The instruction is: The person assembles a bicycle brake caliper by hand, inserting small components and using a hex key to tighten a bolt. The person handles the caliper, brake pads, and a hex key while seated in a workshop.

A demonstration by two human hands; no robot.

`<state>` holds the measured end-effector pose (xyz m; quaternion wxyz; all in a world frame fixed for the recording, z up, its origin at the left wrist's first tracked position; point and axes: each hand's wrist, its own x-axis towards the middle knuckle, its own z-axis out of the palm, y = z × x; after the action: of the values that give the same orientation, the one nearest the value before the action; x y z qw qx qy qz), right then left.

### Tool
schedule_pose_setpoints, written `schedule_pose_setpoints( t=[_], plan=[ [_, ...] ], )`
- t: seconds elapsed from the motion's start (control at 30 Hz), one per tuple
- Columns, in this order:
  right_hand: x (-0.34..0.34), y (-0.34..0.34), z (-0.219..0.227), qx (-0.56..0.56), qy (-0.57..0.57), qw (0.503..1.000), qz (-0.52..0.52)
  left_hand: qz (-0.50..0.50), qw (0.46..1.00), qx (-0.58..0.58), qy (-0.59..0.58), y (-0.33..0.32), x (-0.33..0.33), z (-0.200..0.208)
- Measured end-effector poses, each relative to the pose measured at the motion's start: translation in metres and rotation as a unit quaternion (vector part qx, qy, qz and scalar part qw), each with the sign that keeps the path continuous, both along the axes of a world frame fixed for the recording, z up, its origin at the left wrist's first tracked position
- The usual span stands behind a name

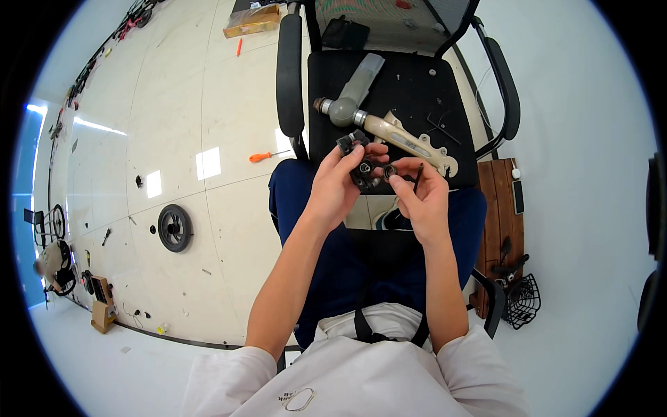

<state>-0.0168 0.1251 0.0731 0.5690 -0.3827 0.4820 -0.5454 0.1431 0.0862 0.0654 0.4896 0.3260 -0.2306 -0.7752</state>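
Over my lap, my left hand is closed around a black mechanical part with a round hole in it. Close beside it, my right hand pinches a small dark ring-shaped piece between thumb and fingertips. A thin dark rod also sticks up from the right hand's fingers; its kind is unclear. Just beyond my hands, a beige and grey metal frame piece with a ball-like joint lies across the black chair seat. A black hex key rests on the seat to its right.
Small hardware lies on the seat between the chair's armrests. Left on the tiled floor are an orange screwdriver, a black wheel and a cardboard box. A wooden bench and a black wire basket stand right. Another person is far left.
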Motion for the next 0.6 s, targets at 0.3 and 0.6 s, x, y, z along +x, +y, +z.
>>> schedule_pose_setpoints(
  t=[0.3,0.6],
  plan=[
    [-0.016,-0.011,-0.064,0.037,0.063,0.996,-0.057,0.004,0.998,0.001,0.064,-0.002,0.005,-0.009],
    [-0.008,-0.046,-0.155,0.062,0.252,0.962,-0.082,0.018,0.986,0.076,0.144,-0.005,0.008,-0.019]
  ],
)
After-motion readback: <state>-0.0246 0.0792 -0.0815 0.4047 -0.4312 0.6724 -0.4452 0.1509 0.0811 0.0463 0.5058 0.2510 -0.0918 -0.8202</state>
